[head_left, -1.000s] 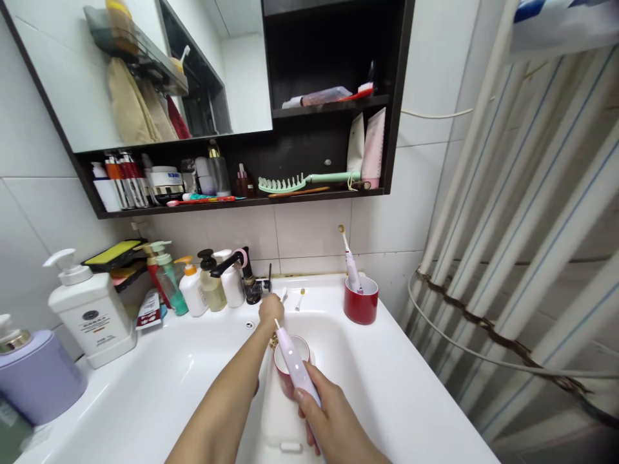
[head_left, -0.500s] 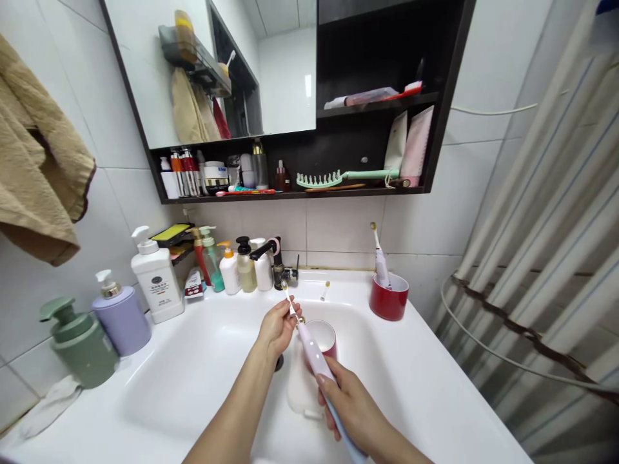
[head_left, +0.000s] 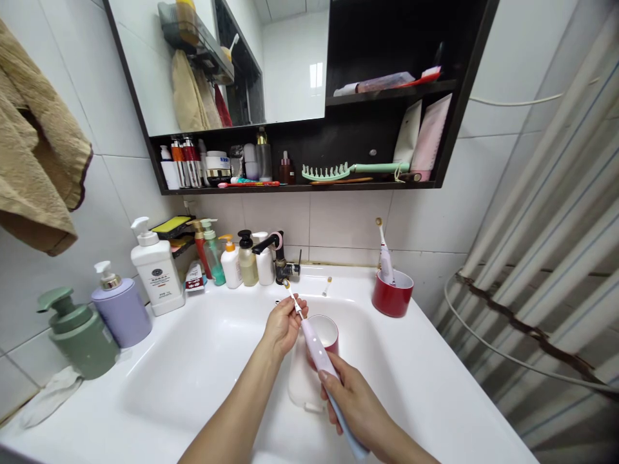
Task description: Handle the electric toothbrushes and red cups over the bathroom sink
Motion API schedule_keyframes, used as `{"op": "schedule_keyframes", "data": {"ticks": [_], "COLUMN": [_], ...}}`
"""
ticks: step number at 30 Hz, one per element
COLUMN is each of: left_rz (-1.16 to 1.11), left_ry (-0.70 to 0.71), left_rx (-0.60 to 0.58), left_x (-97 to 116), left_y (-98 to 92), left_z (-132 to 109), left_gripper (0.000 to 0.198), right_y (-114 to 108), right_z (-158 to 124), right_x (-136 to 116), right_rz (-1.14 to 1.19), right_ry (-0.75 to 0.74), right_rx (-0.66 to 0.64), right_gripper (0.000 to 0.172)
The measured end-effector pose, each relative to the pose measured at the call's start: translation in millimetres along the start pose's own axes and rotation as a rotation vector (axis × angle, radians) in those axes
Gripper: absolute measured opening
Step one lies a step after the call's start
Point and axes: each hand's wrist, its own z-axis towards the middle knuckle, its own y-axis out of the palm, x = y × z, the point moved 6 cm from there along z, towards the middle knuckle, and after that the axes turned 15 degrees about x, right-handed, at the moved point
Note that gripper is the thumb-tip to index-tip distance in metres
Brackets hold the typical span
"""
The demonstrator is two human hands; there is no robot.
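Observation:
Over the basin, my right hand [head_left: 351, 396] is wrapped around the pink-to-blue handle of an electric toothbrush [head_left: 318, 351], which points up and away from me. My left hand [head_left: 284, 324] pinches a white brush head [head_left: 293, 298] at the handle's top end. A thin shaft shows between the head and the handle; how far the head sits on it I cannot tell. Beneath the handle, a red cup [head_left: 331, 341] with a white inside stands in the sink, partly covered. Under it lies a pale rectangular case or tray [head_left: 300, 386], also partly hidden.
A red cup [head_left: 393, 300] on the right rim holds another electric toothbrush [head_left: 385, 261]. A loose brush head [head_left: 327, 287] lies behind the basin, near the black faucet [head_left: 279, 261]. Pump bottles [head_left: 157, 274] line the left. A dark shelf cabinet [head_left: 358, 145] hangs above.
The view has shifted slightly. My left hand has moved a little, and the gap between brush head and handle looks shorter. Both grips stay the same.

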Motion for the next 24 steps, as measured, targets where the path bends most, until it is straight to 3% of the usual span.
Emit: {"op": "schedule_keyframes", "data": {"ticks": [9, 24], "left_rz": [-0.008, 0.052], "left_ry": [-0.045, 0.034], "left_rx": [-0.018, 0.020], "left_x": [-8.0, -5.6], "left_y": [2.5, 0.0], "left_z": [-3.0, -1.1], "left_gripper": [0.009, 0.006], "right_y": [-0.4, -2.8], "right_z": [-1.1, 1.4], "right_x": [1.5, 2.8], "right_rz": [-0.014, -0.044], "right_ry": [0.005, 0.012], "right_rx": [-0.012, 0.003], "right_gripper": [0.033, 0.032]}}
